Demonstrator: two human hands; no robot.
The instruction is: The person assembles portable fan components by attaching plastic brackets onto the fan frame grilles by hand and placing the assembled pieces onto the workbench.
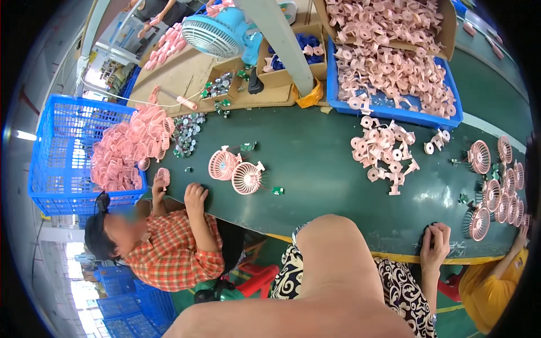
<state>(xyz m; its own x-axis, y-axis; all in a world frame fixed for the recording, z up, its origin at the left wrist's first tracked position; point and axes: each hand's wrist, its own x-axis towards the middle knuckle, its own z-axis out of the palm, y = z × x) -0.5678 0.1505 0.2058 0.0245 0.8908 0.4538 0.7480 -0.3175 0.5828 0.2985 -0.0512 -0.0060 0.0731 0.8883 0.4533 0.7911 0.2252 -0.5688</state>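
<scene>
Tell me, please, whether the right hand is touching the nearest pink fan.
Apart. The head view shows bare green table between the right hand and the pink fan.

Long dark green worktable [315, 163], yellow front edge; blue crates [53, 152] stacked left; bright daylight.

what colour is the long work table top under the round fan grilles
Dark green work table top, shown best in the head view, with pink round fan grilles on it.

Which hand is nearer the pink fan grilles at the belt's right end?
Right. The right hand rests just left of the pink fan grilles; the left arm sits farther left.
</scene>
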